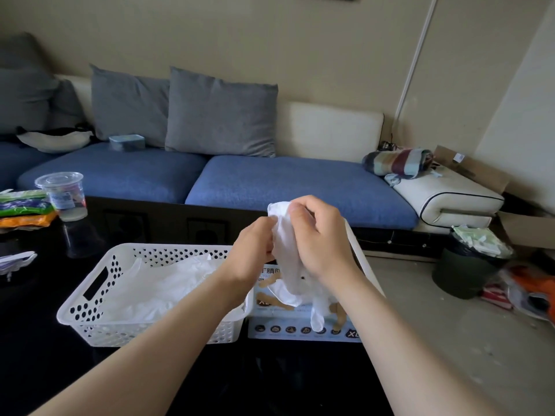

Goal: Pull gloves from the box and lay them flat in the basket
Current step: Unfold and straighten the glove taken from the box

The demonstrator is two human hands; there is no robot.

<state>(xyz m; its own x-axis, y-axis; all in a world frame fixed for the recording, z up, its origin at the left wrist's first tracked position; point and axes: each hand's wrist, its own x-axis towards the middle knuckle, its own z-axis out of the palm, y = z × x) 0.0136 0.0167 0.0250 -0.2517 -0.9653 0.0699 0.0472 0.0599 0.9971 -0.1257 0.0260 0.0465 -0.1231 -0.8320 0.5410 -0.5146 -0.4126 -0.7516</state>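
The left hand (255, 250) and right hand (318, 238) pinch the upper end of one thin white glove (285, 244) between curled fingers. It hangs crumpled over the box (300, 333) below the grip, hiding the opening. Left of the grip, the basket (144, 333) holds a pale heap of gloves (168, 283), hard to tell apart.

Glove box (300, 330): "XL" in white on a dark patch at the front face's lower right. On the top face I read Chinese characters, "丁腈" and a cut-off third, plus a partly covered "XL".
Plastic cup (64, 195): printed label, too small for me to read.
Packets (24, 205) beside it: print illegible.
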